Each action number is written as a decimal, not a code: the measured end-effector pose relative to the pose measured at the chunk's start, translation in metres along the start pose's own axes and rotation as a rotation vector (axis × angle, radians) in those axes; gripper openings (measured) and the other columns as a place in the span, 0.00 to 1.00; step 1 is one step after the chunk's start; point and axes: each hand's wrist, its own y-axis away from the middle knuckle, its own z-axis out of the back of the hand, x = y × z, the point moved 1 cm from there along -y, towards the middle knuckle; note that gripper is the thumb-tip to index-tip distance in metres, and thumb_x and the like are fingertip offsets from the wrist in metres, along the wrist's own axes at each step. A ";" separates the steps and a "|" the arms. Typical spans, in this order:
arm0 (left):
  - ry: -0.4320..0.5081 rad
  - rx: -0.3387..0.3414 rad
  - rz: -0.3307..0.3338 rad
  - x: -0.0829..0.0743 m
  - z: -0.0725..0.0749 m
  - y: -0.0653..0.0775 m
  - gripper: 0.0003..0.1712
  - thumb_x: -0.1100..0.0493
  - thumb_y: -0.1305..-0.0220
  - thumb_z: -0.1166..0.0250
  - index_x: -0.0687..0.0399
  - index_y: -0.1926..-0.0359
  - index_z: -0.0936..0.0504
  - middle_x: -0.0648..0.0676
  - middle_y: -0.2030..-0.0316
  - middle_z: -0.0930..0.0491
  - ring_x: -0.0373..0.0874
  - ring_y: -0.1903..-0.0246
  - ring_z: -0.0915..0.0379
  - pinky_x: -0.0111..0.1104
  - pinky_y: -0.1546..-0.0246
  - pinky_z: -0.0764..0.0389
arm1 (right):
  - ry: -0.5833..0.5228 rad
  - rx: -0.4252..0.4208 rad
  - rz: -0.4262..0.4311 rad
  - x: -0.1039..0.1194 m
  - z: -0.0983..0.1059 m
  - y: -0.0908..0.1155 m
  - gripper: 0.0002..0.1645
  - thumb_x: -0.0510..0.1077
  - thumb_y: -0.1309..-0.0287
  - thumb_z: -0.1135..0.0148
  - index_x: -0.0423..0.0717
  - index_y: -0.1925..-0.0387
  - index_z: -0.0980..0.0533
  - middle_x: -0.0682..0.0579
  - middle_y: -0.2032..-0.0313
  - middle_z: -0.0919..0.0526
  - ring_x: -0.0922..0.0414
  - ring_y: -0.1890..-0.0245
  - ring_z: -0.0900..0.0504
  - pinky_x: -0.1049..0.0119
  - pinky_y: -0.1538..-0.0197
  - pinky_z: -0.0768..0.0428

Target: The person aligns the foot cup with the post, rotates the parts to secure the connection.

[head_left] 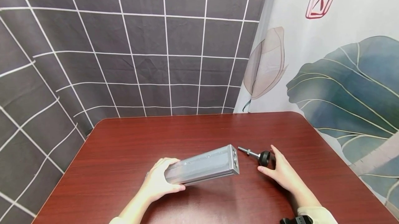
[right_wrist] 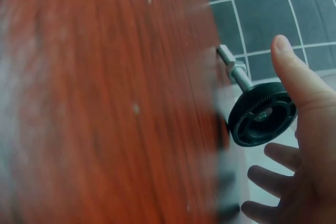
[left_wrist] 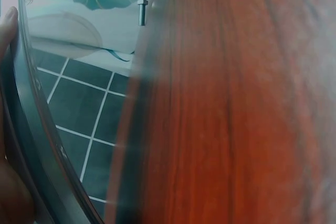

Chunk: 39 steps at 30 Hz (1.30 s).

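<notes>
My left hand (head_left: 158, 179) grips the left end of a silver rectangular metal profile (head_left: 201, 164), thumb on the near side. The profile's right end cap, with round holes in it, points toward the right hand. In the left wrist view only the profile's long edge (left_wrist: 44, 124) shows, with part of the hand beside it. My right hand (head_left: 282, 172) is spread around the black round base of a levelling foot (head_left: 264, 158), thumb and fingers apart. The foot's threaded stem, with a nut on it, lies toward the profile. In the right wrist view the levelling foot (right_wrist: 262, 114) sits between thumb and fingers.
Both hands work over a reddish-brown wooden table (head_left: 149, 134) with rounded far corners. Behind it hangs a dark grey curtain (head_left: 184, 36) with white grid lines. A white curtain with leaf prints (head_left: 343, 78) hangs at the right. A black strap device (head_left: 297, 220) sits at the right wrist.
</notes>
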 end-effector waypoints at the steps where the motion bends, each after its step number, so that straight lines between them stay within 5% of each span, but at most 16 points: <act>1: 0.004 -0.005 -0.010 0.001 0.000 0.000 0.40 0.43 0.75 0.20 0.40 0.52 0.22 0.35 0.57 0.25 0.35 0.56 0.30 0.40 0.60 0.29 | 0.000 0.002 -0.005 0.000 -0.001 0.000 0.59 0.55 0.53 0.30 0.26 0.34 0.51 0.26 0.42 0.37 0.34 0.43 0.36 0.39 0.44 0.38; 11: 0.069 -0.070 -0.110 0.007 -0.001 -0.001 0.40 0.49 0.74 0.19 0.45 0.52 0.21 0.39 0.57 0.23 0.36 0.56 0.28 0.36 0.57 0.28 | 0.049 -0.010 -0.059 0.000 -0.006 0.000 0.58 0.59 0.53 0.31 0.31 0.33 0.50 0.29 0.43 0.34 0.35 0.44 0.32 0.39 0.47 0.35; 39: 0.064 -0.058 -0.141 0.005 -0.002 0.001 0.38 0.48 0.73 0.20 0.48 0.53 0.21 0.40 0.57 0.23 0.36 0.58 0.28 0.35 0.58 0.28 | 0.123 -0.025 -0.121 -0.003 -0.008 -0.005 0.49 0.60 0.52 0.32 0.36 0.37 0.40 0.31 0.45 0.29 0.32 0.48 0.32 0.33 0.52 0.40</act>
